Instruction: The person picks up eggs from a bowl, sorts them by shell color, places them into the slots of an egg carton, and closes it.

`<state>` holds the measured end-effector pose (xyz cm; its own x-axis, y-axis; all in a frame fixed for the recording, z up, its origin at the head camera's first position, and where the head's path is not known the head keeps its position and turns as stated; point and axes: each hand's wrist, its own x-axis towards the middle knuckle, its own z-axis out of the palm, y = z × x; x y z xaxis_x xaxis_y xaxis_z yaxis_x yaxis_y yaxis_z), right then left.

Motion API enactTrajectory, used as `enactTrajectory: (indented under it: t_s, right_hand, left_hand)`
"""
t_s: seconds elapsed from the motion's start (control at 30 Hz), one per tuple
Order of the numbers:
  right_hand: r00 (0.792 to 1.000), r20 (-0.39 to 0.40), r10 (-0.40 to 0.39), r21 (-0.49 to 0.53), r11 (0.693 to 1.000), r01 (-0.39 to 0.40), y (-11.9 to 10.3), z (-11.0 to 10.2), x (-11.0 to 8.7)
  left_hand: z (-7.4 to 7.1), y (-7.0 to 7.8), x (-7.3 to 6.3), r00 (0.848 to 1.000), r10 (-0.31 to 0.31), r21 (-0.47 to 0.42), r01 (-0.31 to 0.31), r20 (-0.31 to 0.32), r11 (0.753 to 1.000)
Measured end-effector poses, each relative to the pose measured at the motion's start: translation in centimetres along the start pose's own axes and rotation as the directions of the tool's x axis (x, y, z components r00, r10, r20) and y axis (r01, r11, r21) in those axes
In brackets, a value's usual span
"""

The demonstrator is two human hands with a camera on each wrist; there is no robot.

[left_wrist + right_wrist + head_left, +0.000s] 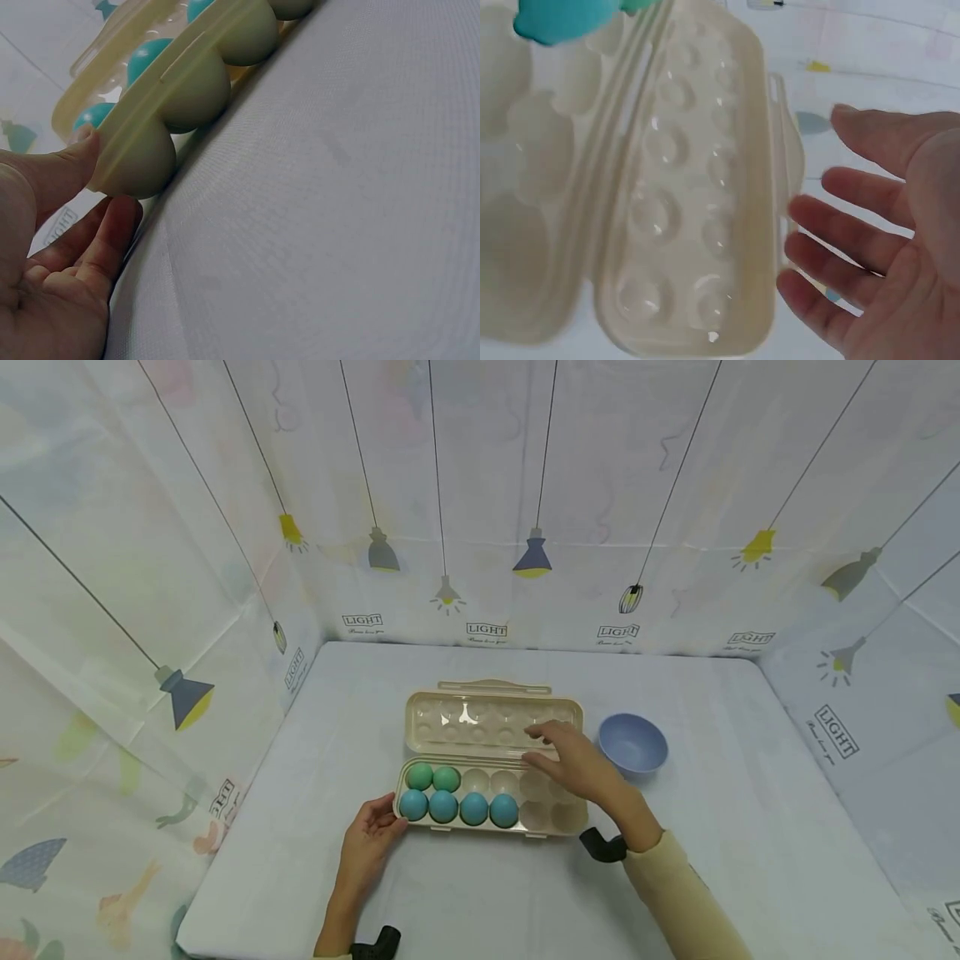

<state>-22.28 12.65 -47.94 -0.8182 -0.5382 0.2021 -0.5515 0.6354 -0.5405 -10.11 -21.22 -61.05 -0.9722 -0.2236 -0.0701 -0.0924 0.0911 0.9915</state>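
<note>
A cream plastic egg carton [551, 817] lies with its lid [420, 727] folded back behind it. Several blue eggs [474, 809] fill the left part of the front row, and two green eggs [447, 778] sit behind them at the left. The carton's right-hand cups hold nothing. My left hand [369, 843] grips the left end, the thumb on the rim and fingers [118, 229] against the underside of the end cup. Over the right part of the carton and lid hovers my right hand [573, 762], fingers spread and nothing held, as the right wrist view [900, 225] also shows.
A blue bowl [633, 745] stands just right of the carton, close to my right hand. The white-covered table [300, 735] has printed curtains [480, 485] along its back and sides.
</note>
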Motion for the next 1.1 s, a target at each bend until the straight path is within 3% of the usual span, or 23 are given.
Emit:
enactTrajectory:
  t_s: [0.13,0.2,0.37,0.47,0.83,1.1]
  right_hand:
    - [0.99,-0.137,-0.039,-0.044,0.998,0.033,0.9,-1.6,1.6]
    - [0.983,-0.182,-0.017,-0.056,0.998,0.007,1.5,-2.4,2.3]
    - [0.977,-0.134,0.167,-0.024,0.985,-0.172,3.2,-3.5,3.6]
    - [0.969,-0.097,0.226,-0.002,0.974,-0.227,3.9,-3.6,3.6]
    - [0.967,-0.106,0.23,-0.032,0.972,-0.234,4.6,-2.6,3.4]
    - [0.967,-0.129,0.219,-0.029,0.974,-0.225,4.3,-2.6,3.1]
  left_hand:
    - [0.0,-0.2,0.0,1.0,-0.007,0.002,0.007,-0.001,1.0]
    - [0.0,-0.2,0.1,1.0,-0.008,0.004,0.008,0.0,1.0]
    - [0.0,-0.1,0.1,1.0,-0.001,0.0,0.001,-0.001,1.0]
    - [0.0,0.0,0.0,1.0,0.004,0.001,-0.004,-0.002,1.0]
    - [0.0,0.1,0.1,1.0,0.029,-0.011,-0.029,-0.001,1.0]
    - [-0.4,0.5,0.1,1.0,-0.002,0.01,0.002,0.021,1.0]
